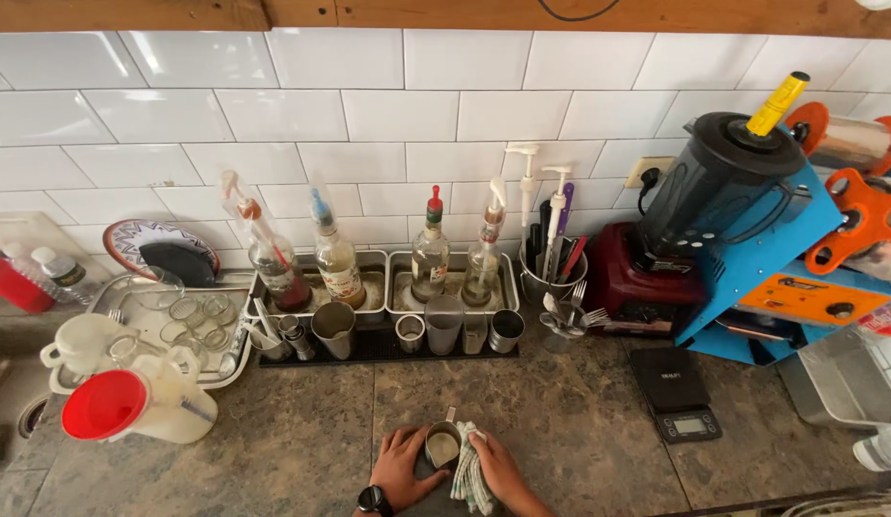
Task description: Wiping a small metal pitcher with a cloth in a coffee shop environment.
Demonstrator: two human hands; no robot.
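A small metal cup [442, 445] stands on the stone counter [302, 431] near its front edge. My left hand [399, 466], with a dark watch on the wrist, wraps around the cup's left side. My right hand [498, 467] presses a striped cloth [469, 469] against the cup's right side. The cup's inside looks pale; what it holds I cannot make out.
Behind stand several metal cups [443, 325] on a black mat, syrup bottles [432, 251] in metal trays, a utensil holder [552, 278], a red-based blender [699, 206] and a blue sealing machine [790, 278]. A black scale [675, 393] lies right. A red funnel [105, 405] and a glass tray [168, 321] sit left.
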